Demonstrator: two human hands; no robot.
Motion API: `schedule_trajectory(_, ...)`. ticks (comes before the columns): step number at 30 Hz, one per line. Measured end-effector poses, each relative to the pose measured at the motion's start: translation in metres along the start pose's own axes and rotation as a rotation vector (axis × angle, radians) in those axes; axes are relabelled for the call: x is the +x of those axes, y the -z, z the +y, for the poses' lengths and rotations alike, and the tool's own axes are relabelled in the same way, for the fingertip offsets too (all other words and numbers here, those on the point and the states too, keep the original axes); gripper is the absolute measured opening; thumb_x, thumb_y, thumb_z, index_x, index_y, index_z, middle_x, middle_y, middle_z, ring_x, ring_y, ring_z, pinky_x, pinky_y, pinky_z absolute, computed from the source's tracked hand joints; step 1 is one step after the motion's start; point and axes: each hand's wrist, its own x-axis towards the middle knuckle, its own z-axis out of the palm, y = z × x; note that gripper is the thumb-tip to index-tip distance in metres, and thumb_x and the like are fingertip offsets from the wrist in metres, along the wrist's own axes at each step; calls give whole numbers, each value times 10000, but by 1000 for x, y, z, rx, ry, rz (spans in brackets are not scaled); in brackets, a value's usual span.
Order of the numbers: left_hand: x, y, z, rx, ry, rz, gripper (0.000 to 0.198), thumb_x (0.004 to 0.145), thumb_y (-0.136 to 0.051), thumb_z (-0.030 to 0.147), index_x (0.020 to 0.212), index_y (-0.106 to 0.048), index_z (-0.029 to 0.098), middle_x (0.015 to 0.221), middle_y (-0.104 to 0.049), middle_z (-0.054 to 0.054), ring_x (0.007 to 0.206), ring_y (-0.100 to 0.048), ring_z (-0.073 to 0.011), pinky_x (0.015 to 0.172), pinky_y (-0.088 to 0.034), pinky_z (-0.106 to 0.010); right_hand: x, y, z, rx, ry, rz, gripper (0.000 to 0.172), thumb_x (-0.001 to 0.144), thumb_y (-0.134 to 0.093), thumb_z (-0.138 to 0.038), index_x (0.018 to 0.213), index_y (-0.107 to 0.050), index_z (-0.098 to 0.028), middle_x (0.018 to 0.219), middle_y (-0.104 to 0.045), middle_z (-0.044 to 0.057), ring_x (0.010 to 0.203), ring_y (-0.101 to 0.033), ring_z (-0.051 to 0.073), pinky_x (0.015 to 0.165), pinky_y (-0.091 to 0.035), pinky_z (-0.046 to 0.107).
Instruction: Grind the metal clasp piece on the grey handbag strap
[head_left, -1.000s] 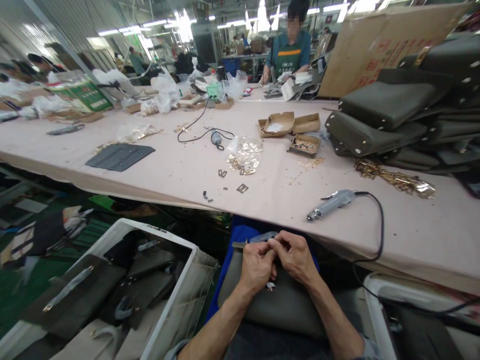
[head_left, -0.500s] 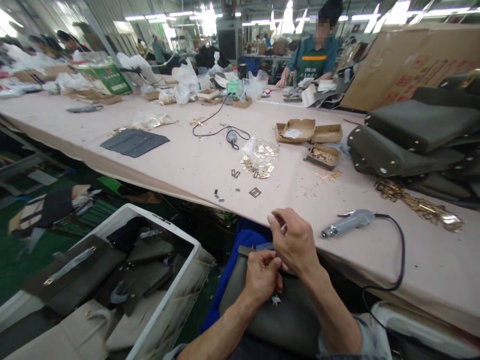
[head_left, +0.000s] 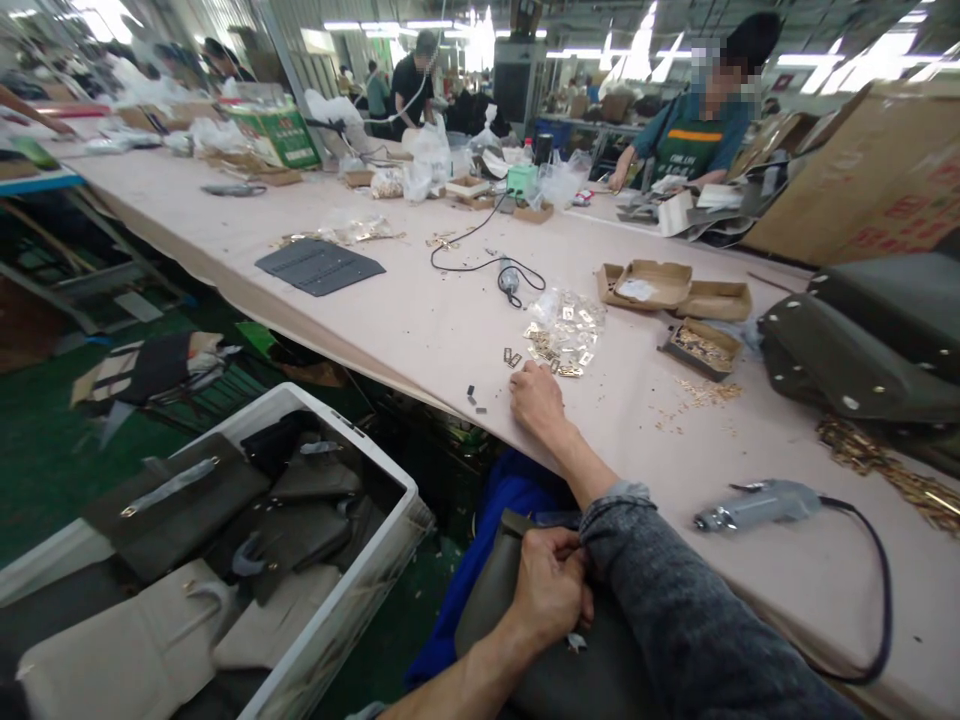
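Note:
My left hand (head_left: 551,592) is closed on the top edge of a dark olive bag (head_left: 517,640) lying in my lap below the table edge. My right hand (head_left: 535,396) is stretched forward onto the pink table (head_left: 420,320), fingers bent down on the surface beside a small metal buckle (head_left: 513,357) and a pile of gold metal fittings (head_left: 564,335) on clear plastic. What the fingertips touch is hidden under the hand. Two tiny dark parts (head_left: 475,398) lie just left of that hand.
A grey electric screwdriver (head_left: 754,504) with a black cable lies at right. Small cardboard trays (head_left: 649,285) with hardware, stacked olive bags (head_left: 855,360) and a dark panel (head_left: 319,266) are on the table. A white crate (head_left: 352,560) of bags stands at lower left. A person works across the table.
My right hand left the bag, rose and reached forward onto the table beside the gold fittings. My left hand stayed gripping the bag. The view swung left.

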Motion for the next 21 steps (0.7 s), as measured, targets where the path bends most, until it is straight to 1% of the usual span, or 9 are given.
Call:
schedule_trajectory(2, 0, 2, 0, -2, 8, 1, 435, 855, -655, 503, 860, -752, 79, 411, -534, -4, 300, -479, -139, 271, -318, -173, -5, 1, 0, -28, -52, 50, 237, 1032, -544, -233, 1131, -727, -120, 1208, -591, 197, 1171, -467, 357, 1002, -415, 450)
schedule_trajectory(4, 0, 2, 0, 9, 13, -1, 416, 860, -642, 477, 867, -755, 77, 405, -534, -4, 290, -465, -134, 268, -317, -173, -15, -1, -1, -59, -148, 95, 320, 1033, -578, -310, 1230, -676, -77, 1267, -552, 239, 1201, -446, 401, 991, -418, 495)
schedule_trajectory(6, 0, 3, -1, 22, 13, -4, 382, 856, -624, 442, 846, -753, 83, 402, -532, -2, 284, -457, -130, 269, -322, -176, -26, -5, -2, -79, -225, 100, 398, 1035, -587, -340, 1267, -637, -20, 1270, -535, 282, 1197, -452, 420, 967, -439, 503)
schedule_trajectory(7, 1, 2, -1, 29, 13, -1, 366, 849, -617, 426, 833, -752, 87, 403, -532, -1, 283, -457, -131, 270, -326, -178, -31, -8, -2, -84, -238, 87, 373, 1039, -571, -302, 1252, -639, -4, 1251, -542, 290, 1186, -465, 411, 959, -450, 488)
schedule_trajectory(9, 2, 2, -3, 36, 20, 14, 348, 835, -611, 412, 832, -750, 93, 412, -540, -2, 289, -468, -137, 272, -341, -185, -37, -11, -1, -86, -213, 54, 277, 1023, -510, -147, 1203, -667, -7, 1220, -566, 280, 1176, -480, 382, 958, -461, 448)
schedule_trajectory(12, 5, 2, -6, 48, 25, 9, 352, 830, -607, 409, 864, -755, 91, 417, -546, -4, 296, -478, -144, 276, -347, -190, -38, -10, 3, -85, -178, 35, 308, 952, -468, -5, 1118, -721, -65, 1169, -607, 231, 1155, -498, 351, 955, -472, 401)
schedule_trajectory(16, 5, 1, -8, 64, 21, -16, 386, 848, -605, 443, 863, -759, 89, 398, -525, -1, 287, -468, -149, 281, -340, -200, -32, -1, 6, -74, -192, 31, 339, 935, -458, 11, 1039, -755, -115, 1122, -625, 197, 1139, -529, 336, 945, -493, 370)
schedule_trajectory(18, 4, 1, -7, 65, 24, -5, 411, 852, -618, 481, 837, -756, 94, 401, -524, -3, 290, -464, -149, 284, -345, -205, -30, 3, 8, -69, -233, 35, 308, 926, -486, -4, 1057, -748, -98, 1146, -617, 218, 1137, -551, 349, 922, -510, 383)
schedule_trajectory(21, 1, 2, -4, 56, 20, -1, 432, 859, -634, 514, 811, -750, 101, 404, -525, -4, 296, -461, -144, 287, -350, -202, -28, 3, 15, -43, -315, 16, 225, 924, -574, -79, 1080, -734, -56, 1126, -622, 260, 1054, -620, 375, 842, -538, 406)
